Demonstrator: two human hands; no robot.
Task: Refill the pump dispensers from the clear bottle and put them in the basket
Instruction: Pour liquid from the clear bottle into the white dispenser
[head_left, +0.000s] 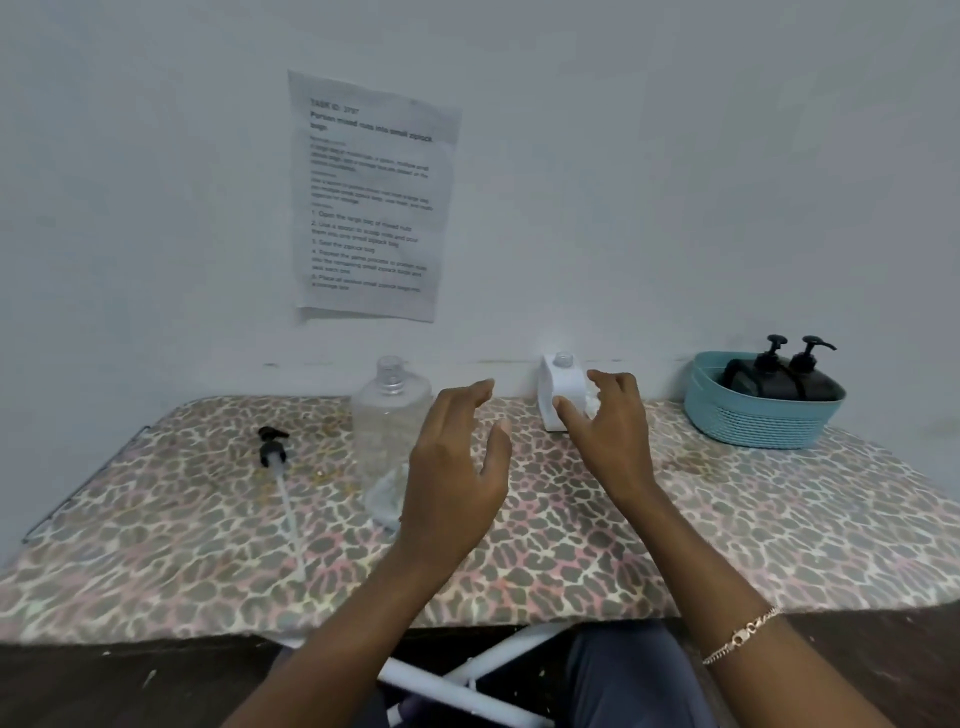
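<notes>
So you are reaching with both your left hand (457, 457) and right hand (605, 431) spread and empty, two black dispensers (779, 376) already sitting in the basket (758, 423) to your right, while the white dispenser (561, 389) just beyond your right fingertips is waiting uncapped, its pump (275, 457) lying left of the clear bottle (387, 421).

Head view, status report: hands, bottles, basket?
Left hand and right hand open, empty. Clear bottle uncapped; white dispenser open, pump on table. Two black dispensers in basket.

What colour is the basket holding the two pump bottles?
Teal basket, clearest in the head view.
</notes>
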